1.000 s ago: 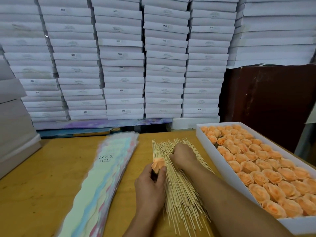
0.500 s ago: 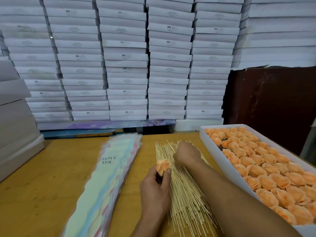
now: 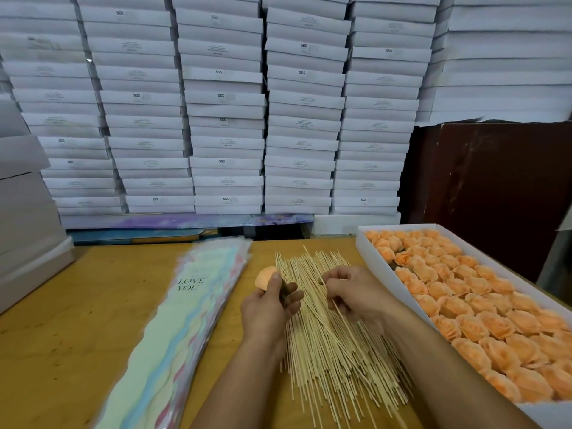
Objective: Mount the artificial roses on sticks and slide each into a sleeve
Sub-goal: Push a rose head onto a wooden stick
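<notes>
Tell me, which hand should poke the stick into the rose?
Probably the right hand: it already pinches a stick over the stick pile, while the left hand holds the rose.

This looks like a packing room or storeroom. Tall stacks of flat white boxes (image 3: pixel 226 106) fill the back wall. A wooden table (image 3: pixel 71 335) holds a big tray of orange roses (image 3: pixel 483 311).
</notes>
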Action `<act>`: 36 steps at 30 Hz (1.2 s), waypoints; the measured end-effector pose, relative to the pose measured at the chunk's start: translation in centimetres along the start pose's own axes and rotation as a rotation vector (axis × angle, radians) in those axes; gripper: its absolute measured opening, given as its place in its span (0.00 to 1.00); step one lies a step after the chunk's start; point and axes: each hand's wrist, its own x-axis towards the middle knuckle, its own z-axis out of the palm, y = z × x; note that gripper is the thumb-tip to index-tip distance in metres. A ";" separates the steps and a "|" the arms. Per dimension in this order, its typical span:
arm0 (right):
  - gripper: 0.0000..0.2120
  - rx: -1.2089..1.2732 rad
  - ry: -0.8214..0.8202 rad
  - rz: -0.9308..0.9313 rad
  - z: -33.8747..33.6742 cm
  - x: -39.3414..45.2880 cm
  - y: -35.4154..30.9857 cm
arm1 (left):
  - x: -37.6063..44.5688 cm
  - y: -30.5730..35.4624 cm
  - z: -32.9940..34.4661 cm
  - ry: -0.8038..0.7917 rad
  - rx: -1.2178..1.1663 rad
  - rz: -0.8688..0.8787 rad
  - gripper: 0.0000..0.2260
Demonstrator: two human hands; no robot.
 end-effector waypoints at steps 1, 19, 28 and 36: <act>0.08 0.019 -0.029 0.007 0.0 -0.5 0.1 | 0.2 0.2 0.2 -0.013 -0.049 -0.039 0.12; 0.09 0.001 -0.242 -0.227 2.2 -4.4 1.7 | 2.1 0.7 -0.6 -0.227 -0.405 -0.125 0.20; 0.16 -0.061 -0.272 -0.236 2.2 -4.7 2.1 | 2.0 0.7 -0.7 -0.281 -0.478 -0.164 0.17; 0.17 -0.083 -0.241 -0.271 2.0 -5.0 1.8 | 1.6 0.9 -0.7 -0.307 -0.527 -0.179 0.12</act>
